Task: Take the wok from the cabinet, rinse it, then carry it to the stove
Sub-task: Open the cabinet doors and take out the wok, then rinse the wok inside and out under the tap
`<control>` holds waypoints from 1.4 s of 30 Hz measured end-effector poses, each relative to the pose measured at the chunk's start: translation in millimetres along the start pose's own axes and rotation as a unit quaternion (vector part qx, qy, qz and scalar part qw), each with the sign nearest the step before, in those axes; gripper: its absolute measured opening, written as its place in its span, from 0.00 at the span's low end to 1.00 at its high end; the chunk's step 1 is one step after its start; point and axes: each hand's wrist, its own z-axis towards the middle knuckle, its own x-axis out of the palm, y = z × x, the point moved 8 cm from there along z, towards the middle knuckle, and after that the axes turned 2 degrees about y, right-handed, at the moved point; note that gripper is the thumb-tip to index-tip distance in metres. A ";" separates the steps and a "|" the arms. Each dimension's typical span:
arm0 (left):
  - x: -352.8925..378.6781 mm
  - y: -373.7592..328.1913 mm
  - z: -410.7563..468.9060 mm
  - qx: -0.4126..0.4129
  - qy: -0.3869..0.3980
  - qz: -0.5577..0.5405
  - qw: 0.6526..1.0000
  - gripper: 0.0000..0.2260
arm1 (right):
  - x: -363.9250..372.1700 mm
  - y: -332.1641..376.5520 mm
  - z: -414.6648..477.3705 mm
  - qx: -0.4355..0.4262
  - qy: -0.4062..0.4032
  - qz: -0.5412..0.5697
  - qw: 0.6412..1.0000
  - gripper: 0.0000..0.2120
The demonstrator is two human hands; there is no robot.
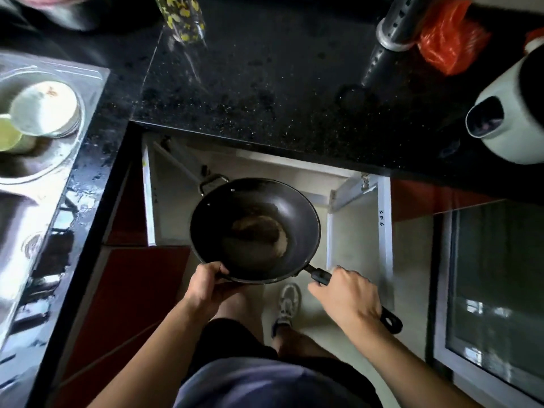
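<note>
A black wok (255, 229) with a worn patch in its bottom hangs level in front of the open cabinet (356, 184), below the counter edge. My left hand (206, 285) grips the wok's near rim. My right hand (344, 293) is closed around its long black handle, whose end sticks out behind my wrist. A small loop handle shows on the wok's far side. The steel sink (38, 172) lies at the left. The stove is not in view.
Bowls and a green cup (44, 110) sit in the sink's round basin. On the black counter (265, 83) stand a patterned glass, a grey perforated tube, an orange bag and a white appliance (506, 110). Both cabinet doors stand open. A glass-fronted unit (494, 290) is at the right.
</note>
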 end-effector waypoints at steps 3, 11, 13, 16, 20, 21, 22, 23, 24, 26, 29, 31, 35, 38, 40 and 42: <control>-10.7 -16.1 -39.8 0.047 0.013 -0.026 0.998 0.20 | -40.8 12.9 -20.4 -0.032 -0.029 -0.036 0.998 0.20; -47.7 -90.5 -106.9 0.137 0.032 -0.190 0.972 0.41 | -176.5 116.6 -33.3 -0.109 -0.126 -0.143 0.976 0.24; -66.9 -108.9 -118.9 0.165 0.017 -0.235 0.958 0.37 | -203.4 157.8 -34.8 -0.134 -0.133 -0.131 0.973 0.21; -97.1 -140.4 -135.6 0.209 -0.025 -0.302 0.930 0.32 | -234.4 222.1 -32.4 -0.174 -0.144 -0.135 0.965 0.19; -136.9 -175.4 -149.4 0.246 -0.046 -0.390 0.886 0.31 | -254.0 314.0 -26.0 -0.248 -0.155 -0.135 0.947 0.19; -147.5 -182.3 -151.9 0.253 -0.058 -0.405 0.877 0.31 | -255.3 335.8 -22.7 -0.268 -0.162 -0.136 0.940 0.19; -157.4 -189.8 -155.3 0.264 -0.074 -0.417 0.867 0.30 | -255.1 356.6 -17.9 -0.285 -0.162 -0.140 0.934 0.19; -166.9 -197.7 -159.3 0.278 -0.089 -0.430 0.855 0.29 | -252.8 377.4 -11.9 -0.304 -0.153 -0.145 0.929 0.19; -175.5 -205.3 -162.7 0.289 -0.103 -0.445 0.841 0.28 | -249.9 398.3 -6.2 -0.325 -0.138 -0.153 0.923 0.19; -192.8 -212.0 -168.1 0.304 -0.135 -0.484 0.809 0.27 | -244.3 439.6 -2.1 -0.372 -0.118 -0.176 0.904 0.18; -220.1 -211.1 -165.9 0.304 -0.171 -0.532 0.772 0.26 | -238.9 498.6 -2.0 -0.424 -0.106 -0.179 0.881 0.17; -236.4 -203.1 -158.2 0.301 -0.184 -0.549 0.757 0.25 | -230.3 528.2 -5.9 -0.454 -0.093 -0.203 0.863 0.16; -268.1 -192.0 -146.3 0.313 -0.197 -0.580 0.725 0.26 | -203.4 580.1 -15.7 -0.486 -0.074 -0.240 0.837 0.19; -302.3 -184.8 -138.1 0.312 -0.217 -0.588 0.714 0.22 | -172.4 609.4 -26.0 -0.497 -0.056 -0.264 0.825 0.19; -329.7 -181.4 -128.8 0.301 -0.223 -0.588 0.717 0.20 | -153.3 628.0 -35.9 -0.503 -0.047 -0.268 0.820 0.20; -356.5 -182.6 -120.2 0.298 -0.222 -0.586 0.720 0.19 | -136.2 645.1 -44.7 -0.512 -0.031 -0.274 0.814 0.21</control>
